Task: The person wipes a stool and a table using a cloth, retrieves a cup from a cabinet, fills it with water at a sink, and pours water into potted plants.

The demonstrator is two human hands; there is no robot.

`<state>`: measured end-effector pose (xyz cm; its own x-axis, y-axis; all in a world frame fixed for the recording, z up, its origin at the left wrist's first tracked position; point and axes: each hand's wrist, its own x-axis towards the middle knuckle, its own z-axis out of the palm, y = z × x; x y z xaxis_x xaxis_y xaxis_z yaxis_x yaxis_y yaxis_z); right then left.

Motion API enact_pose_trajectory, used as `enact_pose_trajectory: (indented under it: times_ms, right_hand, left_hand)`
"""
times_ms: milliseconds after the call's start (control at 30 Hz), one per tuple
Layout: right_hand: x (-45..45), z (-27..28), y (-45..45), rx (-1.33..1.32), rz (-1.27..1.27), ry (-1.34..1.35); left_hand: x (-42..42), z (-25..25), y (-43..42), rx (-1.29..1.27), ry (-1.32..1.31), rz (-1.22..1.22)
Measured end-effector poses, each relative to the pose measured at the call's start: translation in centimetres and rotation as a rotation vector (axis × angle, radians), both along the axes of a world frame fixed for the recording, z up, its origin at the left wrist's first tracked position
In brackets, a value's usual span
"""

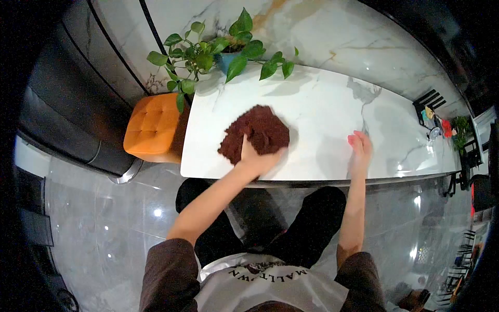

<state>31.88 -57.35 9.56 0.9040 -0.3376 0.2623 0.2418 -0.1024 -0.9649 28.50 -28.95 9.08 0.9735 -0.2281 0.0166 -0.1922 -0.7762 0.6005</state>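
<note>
- Looks to me like a home, not certain.
- I see a white, grey-veined worktop (pixel 322 99) and marbled wall (pixel 317 31).
- Orange tufted square stool (pixel 152 125), leafy green potted plant (pixel 204 61), glossy grey tiled floor (pixel 125 208).

From the middle of the table (pixel 322 93), with 12 o'clock pointing away from the person, the cloth (pixel 260 122) lies on the tabletop towards 9 o'clock. The pot (pixel 227 61) stands at the back edge, around 10 o'clock, holding the plant (pixel 200 57), whose leaves reach over the tabletop and past the stool (pixel 150 127). That stool is just beyond the table's 9 o'clock end. The wall (pixel 322 31) runs behind at 12. Small items (pixel 442 127) sit near 3 o'clock; the person's legs (pixel 317 218) are towards 6.
</note>
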Motion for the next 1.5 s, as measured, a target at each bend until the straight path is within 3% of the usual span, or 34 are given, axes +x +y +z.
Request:
enact_pose_trajectory:
  times_ms: [100, 233, 567, 767, 833, 900, 1000, 1067, 1133, 1233, 1300, 1333, 1367, 1433, 1467, 1500]
  right_hand:
    - [-0.9, 0.4, 0.1, -0.029, -0.043, -0.021]
    - [-1.2, 0.9, 0.6, 0.001, -0.024, -0.010]
    - [-1.5, 2.2, 1.4, -0.114, 0.017, 0.044]
    - [-0.6, 0.9, 0.7, -0.346, 0.096, 0.060]
    - [-0.3, 1.2, 0.9, -0.385, 0.125, 0.075]
    - [0.0, 0.8, 0.7, -0.499, 0.130, 0.047]
    - [0.3, 1.5, 1.1, -0.561, 0.113, 0.155]
    - [0.4, 1.8, 1.6, -0.574, 0.072, 0.155]
    - [0.3, 1.8, 2.0, -0.590, 0.033, 0.170]
    - [0.6, 1.6, 1.9, -0.779, 0.019, 0.123]
    - [0.5, 1.4, 1.7, -0.736, 0.045, 0.337]
    - [0.3, 1.4, 1.2, -0.751, 0.058, 0.340]
    - [0.1, 1.4, 0.5, -0.939, -0.004, 0.466]
    - [-0.8, 3.8, -0.5, -1.149, -0.105, 0.867]
    - [-1.3, 4.6, -1.3, -1.161, -0.104, 0.875]
    - [-1.9, 5.3, -2.2, -1.116, -0.022, 1.060]
  left_hand:
    - [7.2, -2.2, 0.1, -0.059, 0.019, 0.139]
    - [14.3, 0.5, 0.2, 0.288, 0.024, 0.270]
    - [25.6, -0.2, -1.0, 0.023, 0.147, 0.263]
    - [24.3, 3.8, -2.1, -0.106, 0.247, 0.174]
    - [26.1, -2.6, -3.0, -0.206, 0.330, 0.198]
    - [25.2, -2.9, -3.1, -0.305, 0.403, 0.223]
    - [21.4, -0.8, -3.5, -0.166, 0.400, -0.111]
    - [18.1, -0.8, -5.2, -1.527, 0.765, -0.172]
    - [14.3, -0.1, -6.3, -2.187, 1.395, 0.208]
    - [7.3, 0.1, -7.3, -2.378, 1.582, 0.437]
    - [2.9, -0.1, -8.3, -2.501, 1.605, 0.490]
    - [0.9, 0.0, -8.6, -2.612, 1.484, 0.541]
    - [-0.4, -0.1, -8.9, -2.714, 1.359, 0.600]
    - [-1.7, -1.7, -9.3, -2.633, 1.331, 0.680]
    - [-2.0, -1.4, -9.6, -2.538, 1.301, 0.744]
    - [-1.9, 1.1, -9.5, -2.622, 1.147, 0.839]
